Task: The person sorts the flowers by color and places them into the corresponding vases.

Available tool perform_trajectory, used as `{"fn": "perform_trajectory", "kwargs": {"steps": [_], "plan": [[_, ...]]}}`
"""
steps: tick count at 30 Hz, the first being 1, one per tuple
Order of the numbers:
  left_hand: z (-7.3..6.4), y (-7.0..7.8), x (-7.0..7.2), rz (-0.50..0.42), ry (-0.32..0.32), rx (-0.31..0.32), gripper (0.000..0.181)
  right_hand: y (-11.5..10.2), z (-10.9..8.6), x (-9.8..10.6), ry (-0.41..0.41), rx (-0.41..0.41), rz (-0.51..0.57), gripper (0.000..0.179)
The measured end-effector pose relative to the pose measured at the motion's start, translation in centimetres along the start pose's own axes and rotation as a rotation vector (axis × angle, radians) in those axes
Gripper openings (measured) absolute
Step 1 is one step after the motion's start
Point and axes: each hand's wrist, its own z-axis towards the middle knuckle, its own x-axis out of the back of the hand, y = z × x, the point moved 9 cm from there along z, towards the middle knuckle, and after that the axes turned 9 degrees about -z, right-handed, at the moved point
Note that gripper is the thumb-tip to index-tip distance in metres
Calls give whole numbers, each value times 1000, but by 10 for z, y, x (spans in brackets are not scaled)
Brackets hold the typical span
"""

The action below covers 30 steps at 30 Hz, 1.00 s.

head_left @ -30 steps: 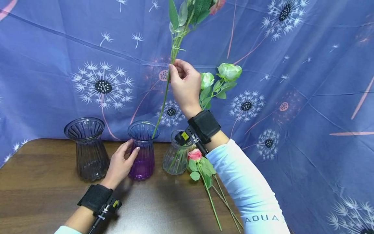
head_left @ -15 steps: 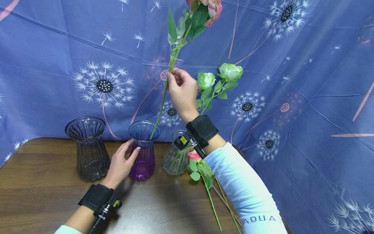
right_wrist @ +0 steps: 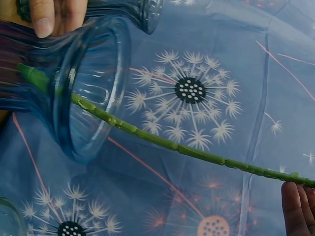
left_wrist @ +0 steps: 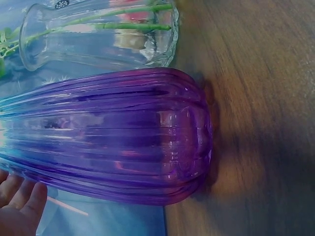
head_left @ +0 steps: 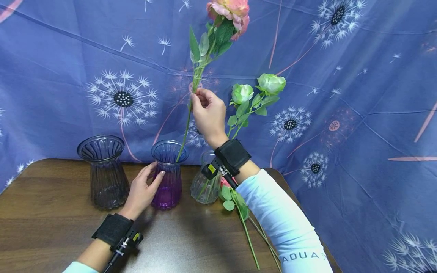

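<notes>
A glass vase [head_left: 167, 185], blue at the rim and purple below, stands mid-table in the head view. My left hand [head_left: 141, 191] rests its extended fingers and thumb against the vase's left side, below the flared mouth. My right hand [head_left: 209, 115] pinches the green stem of a pink artificial flower [head_left: 232, 15] above the vase, bloom up and slightly tilted. In the right wrist view, the stem [right_wrist: 172, 145] passes through the mouth, its cut end in the vase's neck. My right fingertips [right_wrist: 293, 206] meet the stem at that view's right edge.
A dark grey glass vase [head_left: 107, 185] stands left. Right of the purple one, a clear vase [head_left: 205, 187] holds green-white flowers [head_left: 271, 84], partly behind my right wrist. Flower stems [head_left: 250, 242] with leaves lie on the wooden table [head_left: 51, 227]. A blue dandelion-print cloth [head_left: 68, 113] hangs behind.
My right hand has come down and slightly left with the pink flower, bringing its bloom into the head view and the stem lower in the vase. My left hand has stayed at the vase.
</notes>
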Motion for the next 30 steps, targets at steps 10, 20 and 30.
{"fn": "perform_trajectory", "kwargs": {"steps": [10, 20, 30], "plan": [[-2, 2, 1, 2, 9, -24, 43, 8, -9, -10, -16, -8, -33, 19], [-2, 2, 1, -10, 14, -30, 42, 15, -19, -20, -24, 6, -68, 18], [-1, 2, 1, -16, 12, -17, 43, 25, -30, -31, -55, -4, -68, 19]]}}
